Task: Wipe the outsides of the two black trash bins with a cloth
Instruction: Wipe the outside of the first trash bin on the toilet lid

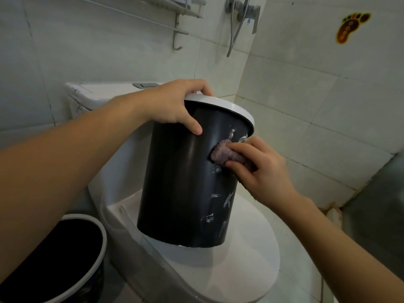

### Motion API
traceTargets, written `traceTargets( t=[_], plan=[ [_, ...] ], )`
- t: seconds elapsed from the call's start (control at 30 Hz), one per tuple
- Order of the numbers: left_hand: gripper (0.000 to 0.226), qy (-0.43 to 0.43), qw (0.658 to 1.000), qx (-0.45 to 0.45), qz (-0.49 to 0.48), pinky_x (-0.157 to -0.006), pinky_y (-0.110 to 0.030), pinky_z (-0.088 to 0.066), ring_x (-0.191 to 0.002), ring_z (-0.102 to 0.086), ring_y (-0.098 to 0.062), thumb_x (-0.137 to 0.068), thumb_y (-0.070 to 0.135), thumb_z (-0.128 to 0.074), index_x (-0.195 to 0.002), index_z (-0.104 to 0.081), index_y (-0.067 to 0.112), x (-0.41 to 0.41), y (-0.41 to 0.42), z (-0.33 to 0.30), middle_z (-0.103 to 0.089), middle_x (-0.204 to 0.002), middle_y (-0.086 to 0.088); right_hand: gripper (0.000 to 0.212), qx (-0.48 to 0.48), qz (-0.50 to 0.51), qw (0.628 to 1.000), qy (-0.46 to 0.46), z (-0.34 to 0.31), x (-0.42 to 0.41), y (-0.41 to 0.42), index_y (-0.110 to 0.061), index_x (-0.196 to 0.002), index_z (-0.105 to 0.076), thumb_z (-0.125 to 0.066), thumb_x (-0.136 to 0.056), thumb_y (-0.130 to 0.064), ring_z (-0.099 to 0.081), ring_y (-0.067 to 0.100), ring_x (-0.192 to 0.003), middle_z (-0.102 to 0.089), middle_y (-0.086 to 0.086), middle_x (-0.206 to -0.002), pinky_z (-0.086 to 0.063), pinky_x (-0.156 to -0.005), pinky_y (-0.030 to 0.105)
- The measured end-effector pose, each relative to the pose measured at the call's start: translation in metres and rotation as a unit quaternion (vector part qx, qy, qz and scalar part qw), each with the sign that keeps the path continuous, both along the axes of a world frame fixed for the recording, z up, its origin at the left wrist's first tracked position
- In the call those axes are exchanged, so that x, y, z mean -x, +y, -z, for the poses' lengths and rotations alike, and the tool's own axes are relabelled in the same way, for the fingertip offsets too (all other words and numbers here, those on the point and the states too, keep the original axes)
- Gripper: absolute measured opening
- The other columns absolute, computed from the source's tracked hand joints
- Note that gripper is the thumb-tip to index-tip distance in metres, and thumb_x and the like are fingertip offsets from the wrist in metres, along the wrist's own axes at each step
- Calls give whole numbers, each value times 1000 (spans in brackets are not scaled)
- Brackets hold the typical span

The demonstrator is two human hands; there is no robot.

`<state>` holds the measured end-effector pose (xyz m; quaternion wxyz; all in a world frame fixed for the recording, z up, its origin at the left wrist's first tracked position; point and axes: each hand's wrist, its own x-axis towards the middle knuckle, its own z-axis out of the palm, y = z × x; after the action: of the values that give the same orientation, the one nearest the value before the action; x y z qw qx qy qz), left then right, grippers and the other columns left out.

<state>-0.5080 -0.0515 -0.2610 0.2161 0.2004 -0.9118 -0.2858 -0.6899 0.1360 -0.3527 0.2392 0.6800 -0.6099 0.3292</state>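
Note:
A black trash bin (179,182) with a white rim ring stands tilted on the closed toilet lid (240,270). White smears streak its right side. My left hand (175,106) grips the bin's rim at the top, thumb down on the black wall. My right hand (260,169) presses a bunched purplish-grey cloth (220,153) against the bin's upper right side. A second black bin (56,263) with a pale rim ring stands on the floor at the lower left, partly behind my left forearm.
The white toilet tank (91,95) sits behind the bin against the tiled wall. A wall rack with a towel bar (175,25) and a shower valve with hose (240,16) hang above. A foot-shaped sticker (352,27) marks the right wall.

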Motion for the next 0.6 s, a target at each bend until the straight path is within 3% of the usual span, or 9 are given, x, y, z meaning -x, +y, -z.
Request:
traceTargets(
  t=[0.1, 0.23, 0.37, 0.47, 0.6],
  plan=[
    [65, -39, 998, 42, 1, -76, -33, -51, -95, -60, -14, -61, 18, -92, -108, -50, 33, 5, 5, -8, -58, -104, 12, 38, 1, 7, 1000, 12, -2, -1, 1, -18, -120, -69, -57, -93, -41, -57, 13, -86, -60, -1, -103, -54, -67, 33],
    [71, -83, 994, 70, -7, -75, -39, -54, -91, -60, -18, -63, 14, -90, -114, -43, 32, 12, 9, -15, -58, -108, 2, 38, 9, 31, 999, 24, -11, -2, -5, -19, -121, -69, -57, -92, -41, -57, 17, -80, -60, 1, -102, -51, -63, 31],
    [84, -69, 996, 52, 11, -79, -33, -51, -98, -57, -13, -62, 18, -91, -125, -44, 48, 12, 13, -13, -53, -112, 12, 34, 47, 69, 996, -29, -27, 4, -18, -19, -119, -70, -63, -90, -36, -55, 18, -77, -59, 1, -96, -40, -66, 27],
    [77, -44, 998, 54, 13, -87, -34, -49, -107, -54, -17, -62, 19, -92, -120, -51, 51, 13, 11, -11, -52, -118, 11, 34, 40, 64, 997, -34, -34, 7, -22, -21, -119, -69, -63, -90, -37, -50, 12, -77, -54, -5, -94, -39, -68, 27],
    [75, -29, 999, 38, 25, -87, -36, -52, -104, -58, -17, -60, 16, -92, -115, -55, 52, 13, 7, -14, -56, -114, 7, 35, 37, 55, 997, -34, -38, 7, -20, -21, -120, -69, -62, -90, -38, -53, 15, -80, -58, -1, -97, -41, -69, 28]
  ],
)
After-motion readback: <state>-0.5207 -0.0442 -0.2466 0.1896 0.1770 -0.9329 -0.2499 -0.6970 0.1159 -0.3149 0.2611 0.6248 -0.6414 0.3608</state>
